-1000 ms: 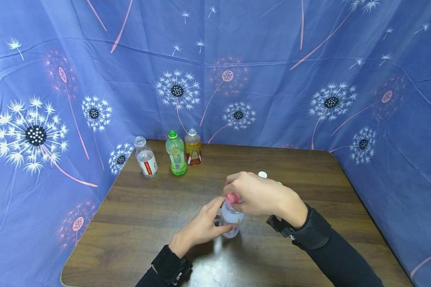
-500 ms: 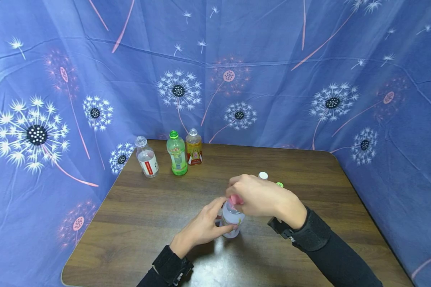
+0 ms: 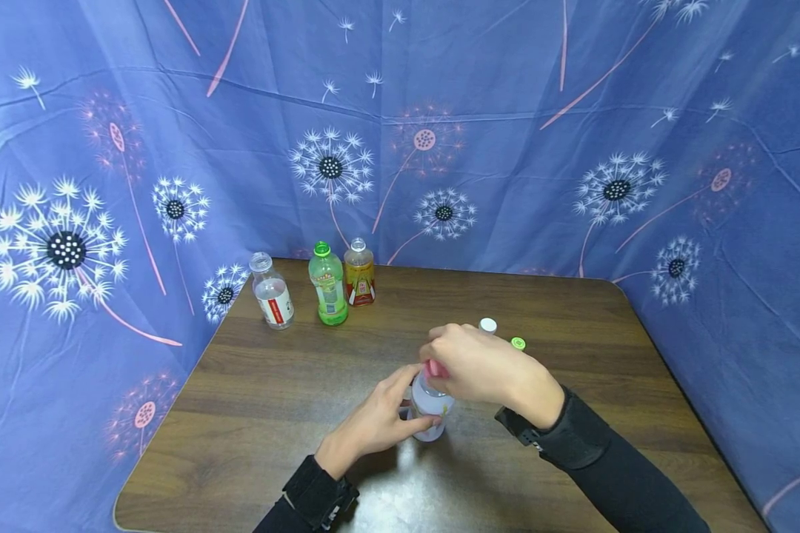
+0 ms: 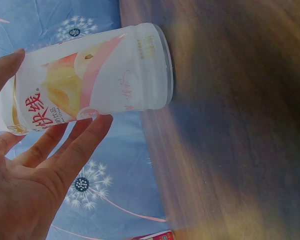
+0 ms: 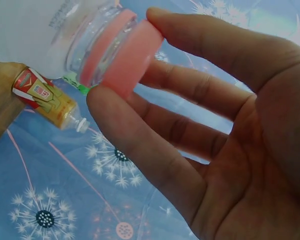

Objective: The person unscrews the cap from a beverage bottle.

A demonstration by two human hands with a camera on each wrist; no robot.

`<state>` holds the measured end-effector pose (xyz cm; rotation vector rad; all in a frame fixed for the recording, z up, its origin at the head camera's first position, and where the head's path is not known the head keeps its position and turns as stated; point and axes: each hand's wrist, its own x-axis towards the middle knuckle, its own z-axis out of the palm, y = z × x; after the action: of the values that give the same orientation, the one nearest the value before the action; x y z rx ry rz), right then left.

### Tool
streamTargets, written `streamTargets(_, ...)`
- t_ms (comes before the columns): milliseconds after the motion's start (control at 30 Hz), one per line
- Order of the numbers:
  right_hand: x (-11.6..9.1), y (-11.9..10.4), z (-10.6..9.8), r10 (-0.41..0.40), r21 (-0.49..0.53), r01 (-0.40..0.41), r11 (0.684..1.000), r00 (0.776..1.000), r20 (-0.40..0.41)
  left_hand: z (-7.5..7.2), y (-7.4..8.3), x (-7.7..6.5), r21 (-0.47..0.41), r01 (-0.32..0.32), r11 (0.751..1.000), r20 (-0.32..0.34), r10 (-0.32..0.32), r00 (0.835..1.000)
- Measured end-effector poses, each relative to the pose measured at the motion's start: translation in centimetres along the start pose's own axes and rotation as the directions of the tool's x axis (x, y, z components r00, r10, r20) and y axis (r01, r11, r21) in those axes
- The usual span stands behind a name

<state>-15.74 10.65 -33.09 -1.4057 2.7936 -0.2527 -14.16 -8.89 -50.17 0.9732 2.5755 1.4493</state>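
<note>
A whitish plastic bottle (image 3: 430,403) with a fruit label stands upright on the table, and my left hand (image 3: 376,418) grips its body between thumb and fingers. In the left wrist view the label side of the bottle (image 4: 95,80) shows, its base against the wood. My right hand (image 3: 483,366) pinches the pink cap (image 3: 435,369) at the bottle's top. Seen in the right wrist view, the cap (image 5: 133,60) sits over the clear neck, with a gap between it and a pink ring (image 5: 106,46) lower on the neck. Thumb and a fingertip press opposite sides of the cap.
Three uncapped bottles stand at the back left: a clear one (image 3: 275,302), a green one (image 3: 329,289) and an amber one (image 3: 359,277). Beyond my right hand show a white cap (image 3: 487,325) and a green cap (image 3: 518,343); what lies under them is mostly hidden.
My right hand has turned slightly at the pink cap, and the green cap behind it shows more fully. The left hand and the bottle have stayed in place.
</note>
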Motion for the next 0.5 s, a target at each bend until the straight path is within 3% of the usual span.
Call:
streamTargets(333, 0.1, -0.1, -0.2, 0.144, -0.051, -0.143, 0.988, 0.989, 0.014, 0.0, -0.1, 0.0, -0.012, 0.01, 1.0, 0.011, -0.01, 1.0)
streamTargets(500, -0.3, 0.0, -1.5, 0.079, -0.043, -0.076, 0.996, 0.993, 0.086, 0.0, -0.2, 0.0, -0.021, 0.02, 1.0, 0.01, -0.019, 1.0)
